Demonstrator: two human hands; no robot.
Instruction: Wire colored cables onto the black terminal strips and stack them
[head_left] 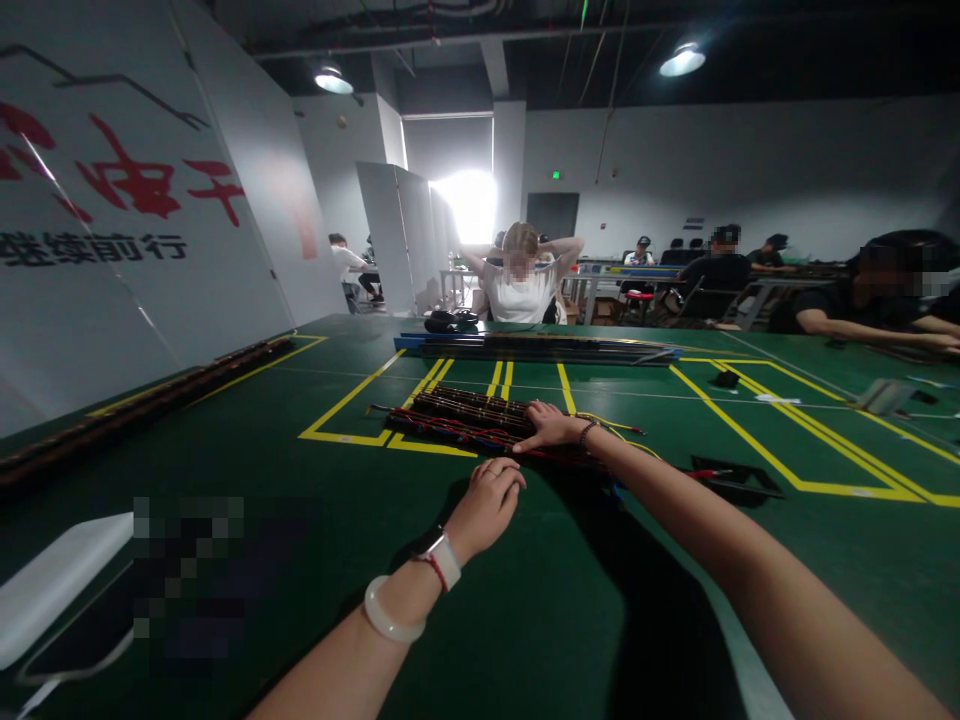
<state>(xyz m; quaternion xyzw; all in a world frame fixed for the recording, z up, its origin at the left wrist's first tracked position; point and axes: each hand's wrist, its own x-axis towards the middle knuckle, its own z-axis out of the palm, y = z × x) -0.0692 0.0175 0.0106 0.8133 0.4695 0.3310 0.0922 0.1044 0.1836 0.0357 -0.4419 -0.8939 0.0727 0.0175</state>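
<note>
A dark bundle of long cables [457, 425] with red, blue and yellow wires lies across yellow tape lines on the green table. My right hand [551, 425] rests on its right part, palm down, thumb stretched away from the other fingers. Just in front of the bundle's near edge, my left hand [491, 500] is low over the table, its fingers curled together with nothing visible in them. The palm side of each hand is hidden.
Behind the bundle is a long blue tray [409, 343] of dark rods. Another dark strip [165, 400] runs along the left edge. A black frame [739, 480] lies right, a white device [60, 580] near left. A person [523, 290] sits opposite; others sit at right.
</note>
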